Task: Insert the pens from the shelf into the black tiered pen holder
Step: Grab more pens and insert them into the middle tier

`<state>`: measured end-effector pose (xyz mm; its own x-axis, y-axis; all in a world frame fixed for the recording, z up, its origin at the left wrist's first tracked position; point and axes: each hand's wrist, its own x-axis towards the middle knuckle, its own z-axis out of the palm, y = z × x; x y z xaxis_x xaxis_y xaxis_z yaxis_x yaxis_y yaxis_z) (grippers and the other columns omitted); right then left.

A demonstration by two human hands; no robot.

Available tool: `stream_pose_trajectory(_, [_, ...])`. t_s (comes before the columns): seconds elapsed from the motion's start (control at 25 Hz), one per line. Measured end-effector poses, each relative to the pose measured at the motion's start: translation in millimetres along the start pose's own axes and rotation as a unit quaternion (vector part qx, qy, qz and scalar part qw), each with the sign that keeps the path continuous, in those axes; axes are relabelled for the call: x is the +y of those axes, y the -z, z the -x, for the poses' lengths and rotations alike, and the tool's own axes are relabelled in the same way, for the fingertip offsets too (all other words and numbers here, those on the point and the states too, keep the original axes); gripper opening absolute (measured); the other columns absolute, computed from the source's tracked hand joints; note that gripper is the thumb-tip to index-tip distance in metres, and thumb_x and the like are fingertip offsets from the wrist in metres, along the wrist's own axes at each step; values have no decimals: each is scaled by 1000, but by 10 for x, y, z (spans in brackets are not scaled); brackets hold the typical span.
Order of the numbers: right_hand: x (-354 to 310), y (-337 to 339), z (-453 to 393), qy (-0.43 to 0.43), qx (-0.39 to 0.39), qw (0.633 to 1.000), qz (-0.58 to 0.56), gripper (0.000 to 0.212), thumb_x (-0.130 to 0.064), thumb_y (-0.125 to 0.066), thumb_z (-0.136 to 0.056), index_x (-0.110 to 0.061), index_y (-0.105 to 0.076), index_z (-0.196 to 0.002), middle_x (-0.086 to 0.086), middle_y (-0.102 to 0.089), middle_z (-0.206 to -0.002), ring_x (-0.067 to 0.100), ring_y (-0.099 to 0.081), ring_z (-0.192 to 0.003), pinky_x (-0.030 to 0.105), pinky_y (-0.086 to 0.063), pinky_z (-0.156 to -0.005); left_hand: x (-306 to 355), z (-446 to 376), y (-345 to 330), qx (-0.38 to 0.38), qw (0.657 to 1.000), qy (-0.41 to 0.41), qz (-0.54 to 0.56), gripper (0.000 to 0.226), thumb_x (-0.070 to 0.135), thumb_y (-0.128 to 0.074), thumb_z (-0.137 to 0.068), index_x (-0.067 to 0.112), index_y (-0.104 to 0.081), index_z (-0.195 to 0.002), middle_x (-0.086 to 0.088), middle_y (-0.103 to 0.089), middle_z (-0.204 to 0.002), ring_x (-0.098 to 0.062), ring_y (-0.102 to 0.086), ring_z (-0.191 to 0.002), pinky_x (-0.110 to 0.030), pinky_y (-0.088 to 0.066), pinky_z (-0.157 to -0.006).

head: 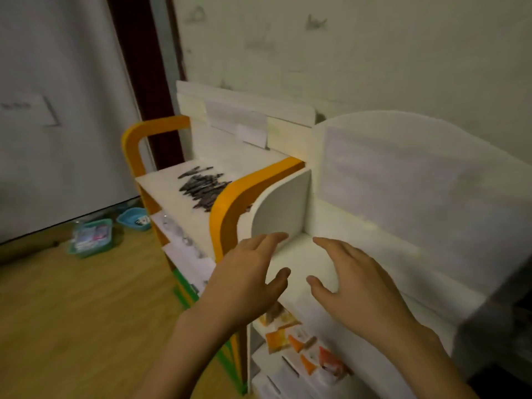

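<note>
Left hand (247,272) and right hand (354,280) hover side by side, fingers spread, holding nothing, over a white shelf (299,266); pens (203,187) heaped beyond and left of both hands.

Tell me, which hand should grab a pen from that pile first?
Probably the left hand. It is open and on the same side as the pens, which lie on the shelf top up-left. The right hand, also open, is farther away.
</note>
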<state>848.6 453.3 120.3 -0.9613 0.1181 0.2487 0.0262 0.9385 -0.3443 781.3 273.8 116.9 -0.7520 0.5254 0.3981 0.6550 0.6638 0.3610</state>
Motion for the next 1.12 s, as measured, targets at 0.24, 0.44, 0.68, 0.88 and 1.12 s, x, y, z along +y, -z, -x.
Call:
stream_pose_trajectory(0.24, [-1156, -561, -725, 80, 44, 996, -14, 57, -51, -54, -89, -36, -36, -140, -14, -48, -138, 8, -46, -123, 26, -44, -97, -1225, 122, 555, 38, 998, 23, -45, 60, 44, -53, -93, 35, -27, -146, 12, -39, -146, -11, -40, -131, -27, -44, -100])
stream_pose_trajectory(0.44, [-2139, -1084, -1434, 83, 72, 994, -7, 58, -49, -54, -89, -34, -35, -142, -13, -44, -142, 10, -42, -129, 29, -43, -99, -2388, 77, 1102, 57, 996, 28, -64, 63, 47, -53, -92, 36, -24, -147, 12, -39, -147, -11, -41, -130, -29, -45, -102])
stream_pose_trajectory(0.68, [-2706, -1547, -2085, 53, 80, 995, 1, 58, -48, -56, -87, -33, -38, -140, -12, -50, -137, 11, -47, -123, 31, -48, -95, -3337, -215, 1452, 58, 997, 21, -37, 65, 47, -55, -91, 41, -22, -146, 14, -37, -148, -9, -44, -127, -27, -48, -99])
stream_pose_trajectory(0.88, [-2722, -1852, -2643, -4, 88, 996, 18, 58, -46, -57, -86, -31, -41, -139, -9, -53, -135, 15, -49, -121, 34, -48, -95, -3910, -746, 1294, 47, 999, -5, -15, 66, 49, -54, -90, 39, -22, -147, 13, -39, -146, -8, -41, -129, -23, -42, -99])
stream_pose_trajectory(1.12, [-2401, -2175, -3428, -91, 102, 991, 11, 54, -43, -60, -86, -30, -44, -136, -8, -55, -131, 16, -50, -119, 30, -45, -94, -4400, -1769, 858, -21, 999, -49, 7, 68, 49, -55, -89, 33, -24, -148, 10, -38, -147, -11, -41, -129, -23, -41, -97])
